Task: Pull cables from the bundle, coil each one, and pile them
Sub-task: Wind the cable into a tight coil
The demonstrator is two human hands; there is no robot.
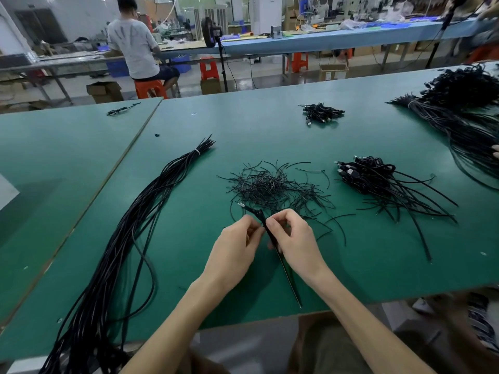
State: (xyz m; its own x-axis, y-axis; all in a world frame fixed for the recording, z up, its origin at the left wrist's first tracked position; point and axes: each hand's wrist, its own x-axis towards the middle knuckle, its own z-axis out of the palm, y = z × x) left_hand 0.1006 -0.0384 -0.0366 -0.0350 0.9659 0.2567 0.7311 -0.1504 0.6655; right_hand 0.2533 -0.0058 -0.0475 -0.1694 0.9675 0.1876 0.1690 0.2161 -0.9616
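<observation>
Both hands work over the near edge of the green table (pixel 216 120), about midway along it. The left hand (pixel 237 247) and the right hand (pixel 293 238) have their fingers curled in close and pinch the same cable (pixel 293 288) from either side. It is gathered into a long narrow hank rather than a round coil. Its plug end sticks out past the fingers toward the far edge, and its tail runs back to the near edge. Whether a tie is already going round it I cannot tell.

The bundle (pixel 129 230) lies along the left side of the table, from the near left corner up toward the middle, bound near its far tip by a white band (pixel 196 151). It looks thick, so I judge that most of the job is left.

Just beyond the hands is a loose heap of short thin ties (pixel 270 184). To its right, well clear of the hands, sits the pile of finished cables (pixel 370 176), with plugs showing at its far side and tails fanned toward the near right. A smaller pile (pixel 321 113) lies nearer the far edge, and a second large bundle (pixel 464 114) fills the far right corner.

The task seems early to midway: a modest pile is done, one cable is in hand and needs securing and piling, and many more remain to pull
</observation>
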